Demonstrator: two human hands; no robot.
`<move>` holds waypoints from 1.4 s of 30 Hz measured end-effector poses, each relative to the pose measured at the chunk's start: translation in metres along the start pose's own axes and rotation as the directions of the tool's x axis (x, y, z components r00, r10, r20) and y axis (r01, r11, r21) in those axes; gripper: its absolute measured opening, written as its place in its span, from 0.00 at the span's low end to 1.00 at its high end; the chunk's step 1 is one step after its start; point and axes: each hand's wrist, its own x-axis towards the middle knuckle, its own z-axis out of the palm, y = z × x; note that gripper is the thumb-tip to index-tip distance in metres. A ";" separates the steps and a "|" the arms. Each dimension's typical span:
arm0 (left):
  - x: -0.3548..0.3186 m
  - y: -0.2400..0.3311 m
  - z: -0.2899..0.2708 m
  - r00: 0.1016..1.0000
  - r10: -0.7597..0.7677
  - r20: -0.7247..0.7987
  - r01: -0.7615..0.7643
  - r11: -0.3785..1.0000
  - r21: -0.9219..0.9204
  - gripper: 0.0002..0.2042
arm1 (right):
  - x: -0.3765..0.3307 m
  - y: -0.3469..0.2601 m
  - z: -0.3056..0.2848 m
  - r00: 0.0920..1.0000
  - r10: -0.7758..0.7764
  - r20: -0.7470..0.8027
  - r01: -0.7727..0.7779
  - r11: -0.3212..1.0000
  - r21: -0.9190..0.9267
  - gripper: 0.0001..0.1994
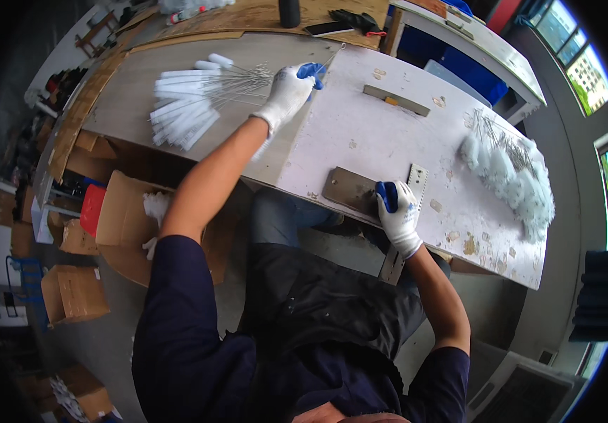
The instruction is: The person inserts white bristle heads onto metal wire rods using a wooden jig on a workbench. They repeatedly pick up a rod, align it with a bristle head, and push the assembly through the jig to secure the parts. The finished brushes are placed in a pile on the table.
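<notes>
My left hand (290, 93), in a white glove with blue fingertips, is raised over the far part of the table. Its fingers pinch a thin wire stem, whose looped end sticks out beyond them. A white strip (263, 146) shows below that wrist, apparently the other end of the same piece. Beside it lies a fanned pile of white strips on wire stems (187, 106). My right hand (399, 215), gloved alike, is curled over the right end of a flat grey metal block (349, 189) near the table's front edge. A perforated metal strip (418, 185) runs beside that hand.
Fluffy white brushes with wire stems (508, 173) are heaped at the table's right end. A long metal bar (396, 100) lies farther back. A black cylinder (289, 13) and a phone (328, 28) are on the wooden board behind. Open cardboard boxes (124, 233) stand below left.
</notes>
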 end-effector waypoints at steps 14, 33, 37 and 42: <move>-0.005 0.051 0.136 0.905 -0.278 0.323 0.420 0.456 -0.785 0.14 | 0.063 -0.007 -0.007 0.704 0.443 0.555 -0.699 0.569 0.433 0.15; -0.048 -0.018 0.165 0.753 -0.266 0.602 0.653 0.416 -0.633 0.15 | 0.066 0.029 0.018 0.745 0.510 0.431 -0.539 0.840 -0.062 0.25; -0.050 -0.031 0.164 0.753 -0.186 0.631 0.653 0.322 -0.685 0.17 | 0.066 0.029 0.023 0.756 0.496 0.427 -0.510 0.855 -0.090 0.24; -0.051 -0.044 0.163 0.751 -0.073 0.657 0.649 0.269 -0.712 0.18 | 0.072 0.016 0.022 0.808 0.382 0.448 -0.349 0.924 -0.158 0.25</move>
